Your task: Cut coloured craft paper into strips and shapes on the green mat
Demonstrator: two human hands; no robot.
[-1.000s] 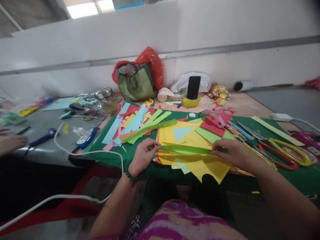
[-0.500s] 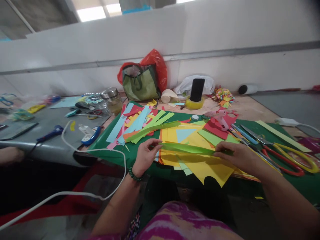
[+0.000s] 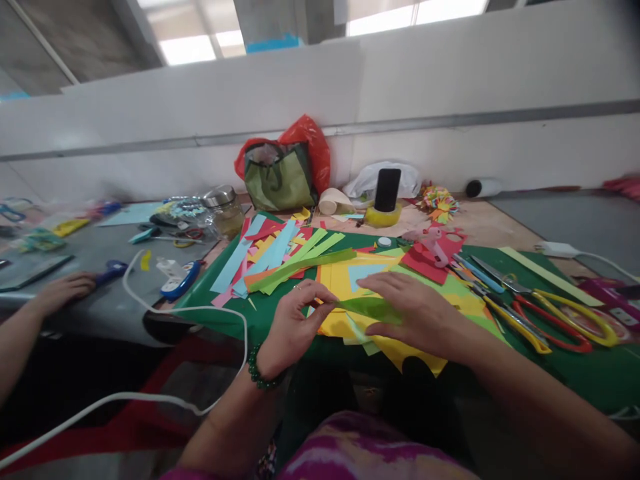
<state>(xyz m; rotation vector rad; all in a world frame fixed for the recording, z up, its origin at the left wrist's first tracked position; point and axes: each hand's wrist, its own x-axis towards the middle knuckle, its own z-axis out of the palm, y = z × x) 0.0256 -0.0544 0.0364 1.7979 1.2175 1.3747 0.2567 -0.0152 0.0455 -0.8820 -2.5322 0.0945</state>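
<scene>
My left hand [image 3: 300, 320] pinches one end of a green paper strip [image 3: 367, 307] between thumb and fingertips; a bead bracelet circles that wrist. My right hand [image 3: 420, 310] reaches over the strip's other part, thumb and fingers apart, and hides the far end. Whether the right palm touches the strip, I cannot tell. Below both hands lie yellow paper sheets [image 3: 410, 350] and a light blue paper piece [image 3: 360, 275]. Left of them is a heap of cut strips, with a light blue strip [image 3: 280, 247] among them, on the green cloth [image 3: 205, 300].
Red-handled scissors [image 3: 550, 327] and yellow-handled scissors [image 3: 575, 313] lie at the right. A pink glue gun [image 3: 435, 247] rests on red paper. Behind stand a phone [image 3: 387, 190] and a glass jar [image 3: 223, 213]. A white cable [image 3: 200, 309] crosses the left edge. Another person's hand [image 3: 70, 290] is at far left.
My right hand has moved left along the green strip and its pinch has opened. The left hand still holds its end. The other person's hand has reached further onto the table.
</scene>
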